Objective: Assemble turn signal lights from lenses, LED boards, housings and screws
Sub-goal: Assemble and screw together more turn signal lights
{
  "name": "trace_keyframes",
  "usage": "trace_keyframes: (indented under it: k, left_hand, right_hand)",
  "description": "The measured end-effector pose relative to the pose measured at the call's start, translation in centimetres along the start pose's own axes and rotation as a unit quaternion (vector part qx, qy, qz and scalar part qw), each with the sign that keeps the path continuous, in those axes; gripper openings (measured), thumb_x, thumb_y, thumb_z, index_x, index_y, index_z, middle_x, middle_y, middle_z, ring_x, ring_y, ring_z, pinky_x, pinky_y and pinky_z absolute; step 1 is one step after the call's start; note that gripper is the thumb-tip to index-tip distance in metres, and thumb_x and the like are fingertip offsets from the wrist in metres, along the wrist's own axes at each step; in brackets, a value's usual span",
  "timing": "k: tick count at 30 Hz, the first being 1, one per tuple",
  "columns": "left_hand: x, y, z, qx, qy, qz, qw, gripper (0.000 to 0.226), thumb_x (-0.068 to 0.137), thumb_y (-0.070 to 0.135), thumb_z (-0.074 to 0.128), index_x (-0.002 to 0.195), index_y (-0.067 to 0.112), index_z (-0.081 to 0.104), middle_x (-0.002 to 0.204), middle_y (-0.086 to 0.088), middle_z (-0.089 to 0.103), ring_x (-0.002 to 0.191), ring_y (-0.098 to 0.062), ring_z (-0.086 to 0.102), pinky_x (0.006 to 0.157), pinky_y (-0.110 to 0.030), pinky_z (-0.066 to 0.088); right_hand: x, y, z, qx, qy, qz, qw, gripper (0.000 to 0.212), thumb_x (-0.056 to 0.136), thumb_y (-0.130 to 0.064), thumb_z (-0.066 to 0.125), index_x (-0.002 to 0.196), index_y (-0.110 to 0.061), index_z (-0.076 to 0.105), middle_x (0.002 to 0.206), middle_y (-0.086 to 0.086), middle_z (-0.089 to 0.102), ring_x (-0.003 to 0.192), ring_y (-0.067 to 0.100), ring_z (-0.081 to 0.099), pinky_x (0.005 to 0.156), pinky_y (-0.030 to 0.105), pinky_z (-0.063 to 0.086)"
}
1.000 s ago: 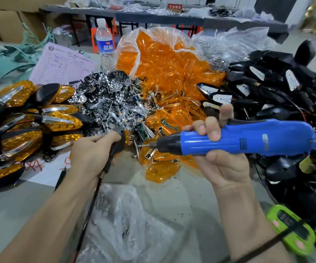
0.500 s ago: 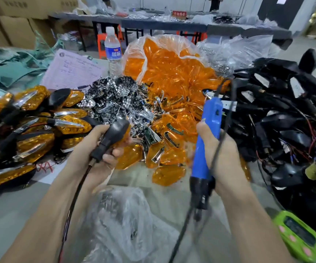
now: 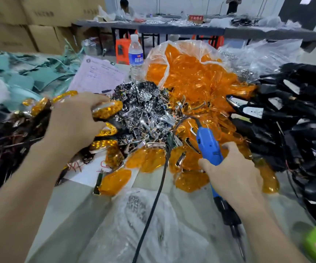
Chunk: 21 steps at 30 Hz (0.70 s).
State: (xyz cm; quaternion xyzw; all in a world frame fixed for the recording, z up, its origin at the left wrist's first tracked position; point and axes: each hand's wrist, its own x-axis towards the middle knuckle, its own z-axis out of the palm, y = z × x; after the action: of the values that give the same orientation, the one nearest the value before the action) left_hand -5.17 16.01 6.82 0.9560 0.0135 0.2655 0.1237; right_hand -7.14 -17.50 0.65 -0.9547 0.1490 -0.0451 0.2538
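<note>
Amber lenses (image 3: pixel 191 76) heap at centre, black housings (image 3: pixel 295 111) to the right, finished lights (image 3: pixel 39 106) to the left. The blue screwdriver (image 3: pixel 208 147), level a second ago, now points bit-down, the right hand (image 3: pixel 233 173) clenched round it. The left hand (image 3: pixel 73 120), fingers curled on the assembled light (image 3: pixel 106 111), has carried it to the finished pile, so this unit looks done.

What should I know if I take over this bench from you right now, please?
Left hand grips an assembled light beside the finished lights on the left.
Right hand holds the blue screwdriver, bit pointing down.
Amber lenses are heaped in the middle, silvery parts next to them, black housings on the right.
Done: a stack of lights. Left: set this one down; many loose parts remain.
</note>
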Motion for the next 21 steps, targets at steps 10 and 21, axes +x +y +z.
trace_keyframes:
  k: [10, 21]
  left_hand:
    - [-2.6, -2.1, 6.3, 0.173, 0.062, 0.152, 0.971, 0.060, 0.103, 0.051, 0.044, 0.151, 0.015, 0.050, 0.136, -0.011, 0.064, 0.124, -0.034, 0.053, 0.100, -0.049, 0.036]
    - [-2.7, -0.8, 8.5, 0.100, 0.079, 0.101, 0.987, 0.083, 0.073, 0.033, 0.092, 0.145, 0.012, 0.056, 0.116, -0.013, 0.074, 0.120, -0.027, 0.049, 0.107, -0.042, 0.030]
  right_hand:
    - [-1.4, -1.6, 0.2, -0.063, 0.151, -0.159, 0.974, 0.031, 0.086, -0.050, 0.073, 0.108, -0.028, 0.070, 0.073, -0.012, 0.049, 0.077, 0.019, 0.047, 0.076, 0.038, 0.040]
    - [-7.5, -4.0, 1.1, -0.120, -0.281, -0.362, 0.881, 0.086, 0.086, -0.061, 0.070, 0.157, -0.039, 0.028, 0.164, -0.014, 0.027, 0.152, 0.014, 0.025, 0.127, 0.041, 0.011]
